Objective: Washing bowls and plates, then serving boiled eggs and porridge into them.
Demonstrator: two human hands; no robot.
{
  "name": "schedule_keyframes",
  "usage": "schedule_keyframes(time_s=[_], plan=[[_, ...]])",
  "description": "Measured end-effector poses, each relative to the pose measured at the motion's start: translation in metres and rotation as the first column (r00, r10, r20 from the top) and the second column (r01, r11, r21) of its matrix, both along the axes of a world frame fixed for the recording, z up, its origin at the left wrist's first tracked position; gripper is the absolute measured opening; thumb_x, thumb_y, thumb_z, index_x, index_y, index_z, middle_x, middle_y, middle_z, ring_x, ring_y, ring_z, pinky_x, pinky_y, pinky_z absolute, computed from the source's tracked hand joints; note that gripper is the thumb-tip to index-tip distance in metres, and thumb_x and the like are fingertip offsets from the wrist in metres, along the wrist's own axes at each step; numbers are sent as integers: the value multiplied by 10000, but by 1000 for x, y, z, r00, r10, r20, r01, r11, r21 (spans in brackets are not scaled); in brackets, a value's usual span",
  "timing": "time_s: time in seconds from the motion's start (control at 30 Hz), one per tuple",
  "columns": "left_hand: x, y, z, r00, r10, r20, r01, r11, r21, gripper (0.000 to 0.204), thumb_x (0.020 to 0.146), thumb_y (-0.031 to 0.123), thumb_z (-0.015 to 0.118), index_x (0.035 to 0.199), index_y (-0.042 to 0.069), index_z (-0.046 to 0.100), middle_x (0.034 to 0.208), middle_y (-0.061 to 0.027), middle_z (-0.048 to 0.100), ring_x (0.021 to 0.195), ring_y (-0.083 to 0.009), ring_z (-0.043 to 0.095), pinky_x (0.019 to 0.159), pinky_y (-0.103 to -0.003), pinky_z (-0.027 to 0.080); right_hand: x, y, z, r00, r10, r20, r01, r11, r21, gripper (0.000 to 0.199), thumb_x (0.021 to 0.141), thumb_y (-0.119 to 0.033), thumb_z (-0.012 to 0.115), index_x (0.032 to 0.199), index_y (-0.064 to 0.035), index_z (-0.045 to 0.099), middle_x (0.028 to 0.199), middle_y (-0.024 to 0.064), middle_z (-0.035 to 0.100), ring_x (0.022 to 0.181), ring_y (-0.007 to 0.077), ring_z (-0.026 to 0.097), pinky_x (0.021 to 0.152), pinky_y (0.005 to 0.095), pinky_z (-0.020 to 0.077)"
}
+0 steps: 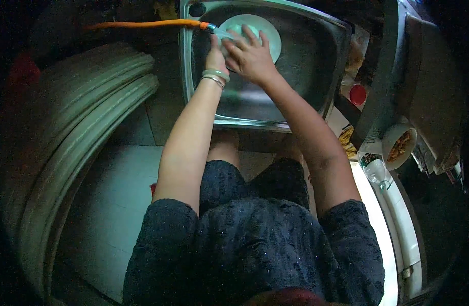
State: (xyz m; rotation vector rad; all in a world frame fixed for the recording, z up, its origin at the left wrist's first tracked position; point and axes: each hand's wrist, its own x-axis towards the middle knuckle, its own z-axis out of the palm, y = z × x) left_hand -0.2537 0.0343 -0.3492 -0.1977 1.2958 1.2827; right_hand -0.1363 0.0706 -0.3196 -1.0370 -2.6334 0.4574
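Note:
In the metal sink lies a round white dish, with a pale greenish shape inside it that I cannot make out. Water sprays from the tip of an orange hose across the dish. My right hand is spread over the dish with its fingers apart, in the spray. Close beside it, at the dish's left edge, is my left hand. Its thumb points up toward the hose tip, while its other fingers are hidden. A pale green bangle and a thin metal one circle the left wrist.
Thick, pale, ridged curved layers stand to the left. Right of the sink are a red round lid, a tub of brownish bits and a clear bottle. The sink's front rim crosses beneath my forearms.

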Motion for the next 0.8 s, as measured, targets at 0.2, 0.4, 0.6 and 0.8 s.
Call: schedule_keyframes(time_s=[0.2,0.4,0.6,0.8], plan=[[-7,-3,0,998,-68,17,68,998,11,730,768,623,491,1216,47,458,1156,-97,542,1022,-251,541,872,-396,434,32,16,3,988,143,54,-144,990,8,501,684,-431,649,1141,-262,533,1337,-9,386,1263,288,300,960,541,264],[-5,1,-11,980,-136,-144,128,990,-58,722,778,626,483,1200,40,471,1166,-91,526,1031,-243,519,830,-371,446,8,13,0,996,29,-79,-29,1000,0,450,694,-448,642,1104,-281,561,1348,2,375,1267,302,288,943,554,279],[-17,0,-23,993,-120,2,120,992,37,656,785,585,518,1142,34,507,1076,-101,572,961,-235,564,801,-377,463,29,5,10,965,253,72,-248,966,-70,454,709,-408,644,1132,-282,541,1354,-11,364,1282,253,284,998,545,215],[3,0,-22,994,-106,20,106,994,-16,660,797,564,527,1176,25,490,1129,-100,550,1014,-233,540,845,-372,440,15,13,9,999,-14,51,14,1000,0,449,727,-414,628,1139,-263,533,1336,19,394,1281,277,289,977,535,225]])
